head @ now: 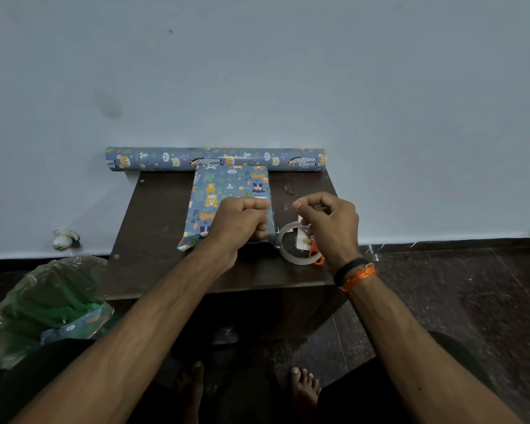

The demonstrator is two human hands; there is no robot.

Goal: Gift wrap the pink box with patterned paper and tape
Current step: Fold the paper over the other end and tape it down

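L hand (242, 220): fingers curled tight, knuckles up, resting on the near right part of the wrapped box (224, 203). Can't tell if it pinches a bit of tape or just presses the paper; grip is hidden under the fist. R hand (328, 223): fingers bent inward, thumb & index tips close together in a pinch; something thin may be between them but it's too small to make out. R hand hovers just right of the box, above the tape roll (291, 250).

Box is fully covered in blue animal-print paper, no pink showing. It lies flat mid-table, long side running away from the person, far end touching the wrapping paper roll (153, 159), which lies along the back edge against the wall.

Tape roll lies flat on the table (153, 228), just beside the box's near right corner. Orange-handled scissors (315, 254) are partly under the R hand, touching the tape roll. R wrist has black & orange bands (354, 273).

Floor left of table: green plastic bag (43, 304) w/ paper scraps.
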